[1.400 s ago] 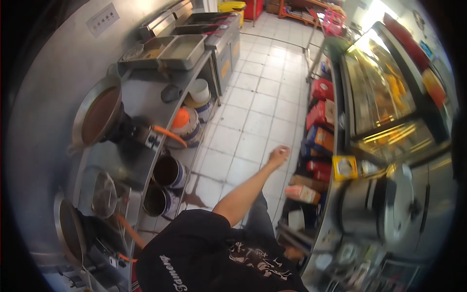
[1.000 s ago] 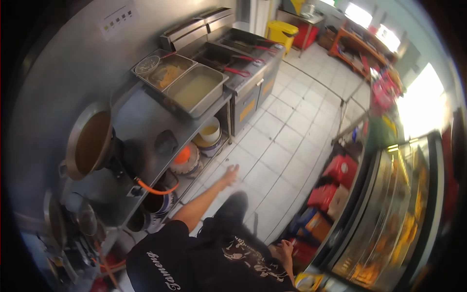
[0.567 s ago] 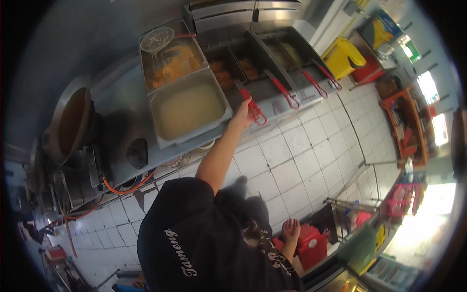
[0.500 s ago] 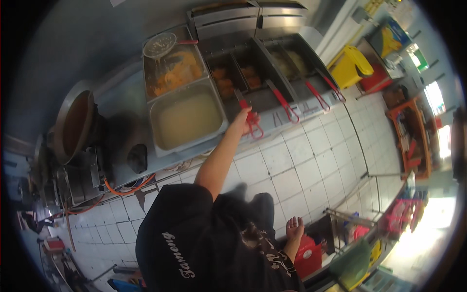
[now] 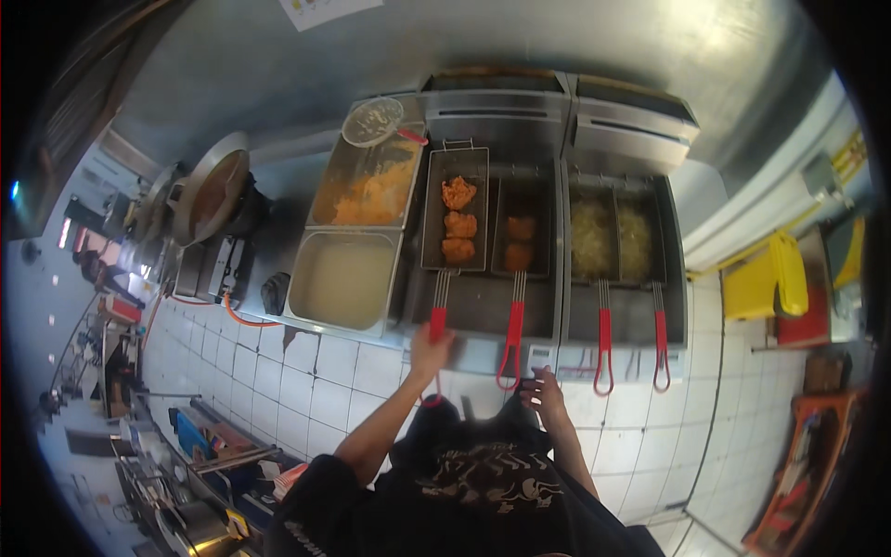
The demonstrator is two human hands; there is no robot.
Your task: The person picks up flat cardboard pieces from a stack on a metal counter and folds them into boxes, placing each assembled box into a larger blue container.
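My left hand point(image 5: 431, 353) is wrapped round the red handle of a wire fryer basket point(image 5: 456, 210). Raised above its neighbour in the fryer, that basket carries fried, orange-brown pieces point(image 5: 458, 226), possibly chicken. Beside it a second basket point(image 5: 517, 284) sits lower, with darker pieces point(image 5: 520, 243) inside and its red handle pointing toward me. My right hand point(image 5: 546, 394) hovers just right of that second handle. Its fingers are apart and it holds nothing.
Two more red-handled baskets point(image 5: 604, 325) stand in bubbling oil on the right. To the left are a tray of pale liquid point(image 5: 397, 306), an orange crumb tray point(image 5: 406, 206) with a strainer point(image 5: 373, 122), and a wok point(image 5: 184, 220). A yellow bin point(image 5: 761, 278) stands far right.
The left hand has lifted the first basket up out of the fryer. My right hand has come from low on the right to beside the second handle. The view has swung round.
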